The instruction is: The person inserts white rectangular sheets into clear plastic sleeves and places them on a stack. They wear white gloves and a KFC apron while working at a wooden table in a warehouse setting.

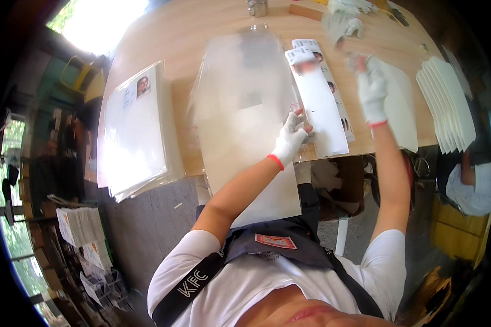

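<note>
from my end i am worrying first about the sleeve [218, 65], which is lying thin and glossy mid-table [174, 38]; to my mind it could be creasing or clinging if the left hand [290, 137] were tugging at one side alone. the board [256, 163] is sticking out past the near edge above the lap, so a nudge from the body could be bending it or sliding it off line. the strip [324, 122] is overlapping the photo sheet [339, 101] with its lower end close to the table edge, and a stray knuckle could be pushing both askew.

as for the grip, the left hand is curling its fingers at the sleeve's right side, in the narrow space before the strip. clear film is showing around the fingertips (glare and plastic are never helping me), so i cannot tell whether they are pinching it or only resting there. the sleeve is lying mostly to that hand's left, and the board is spreading below and left of it. the right hand [372, 90] is hovering well apart, beyond the strip and near the papers [401, 106]; it is blurring, and i cannot tell whether it is holding anything.
</note>
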Tool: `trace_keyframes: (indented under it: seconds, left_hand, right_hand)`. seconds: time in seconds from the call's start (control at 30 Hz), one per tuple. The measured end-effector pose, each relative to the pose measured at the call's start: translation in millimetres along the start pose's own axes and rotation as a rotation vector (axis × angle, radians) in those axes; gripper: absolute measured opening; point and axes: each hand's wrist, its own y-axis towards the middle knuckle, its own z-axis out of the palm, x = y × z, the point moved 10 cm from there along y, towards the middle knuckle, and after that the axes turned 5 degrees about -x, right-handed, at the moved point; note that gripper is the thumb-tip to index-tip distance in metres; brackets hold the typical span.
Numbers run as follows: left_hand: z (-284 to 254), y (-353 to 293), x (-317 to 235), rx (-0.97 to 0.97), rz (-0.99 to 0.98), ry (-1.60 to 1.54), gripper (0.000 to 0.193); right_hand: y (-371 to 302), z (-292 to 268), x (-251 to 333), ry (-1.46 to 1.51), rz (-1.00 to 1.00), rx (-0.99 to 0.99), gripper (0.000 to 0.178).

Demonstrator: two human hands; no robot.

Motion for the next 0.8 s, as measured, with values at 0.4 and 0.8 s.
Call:
trace_keyframes:
  seconds: [0.4, 0.8]
  left_hand:
    - [-90.6, -141.5, -47.0, 0.051, 0.987, 1.091, 0.02]
    - [-138.5, -44.5, -65.6, -0.371, 0.83, 1.441, 0.045]
  right_hand:
    - [-179.3, 168.4, 24.0, 0.035, -0.318, 0.574, 0.033]
    - [-196.4, 171.9, 32.2, -0.17, -0.615, 0.667, 0.024]
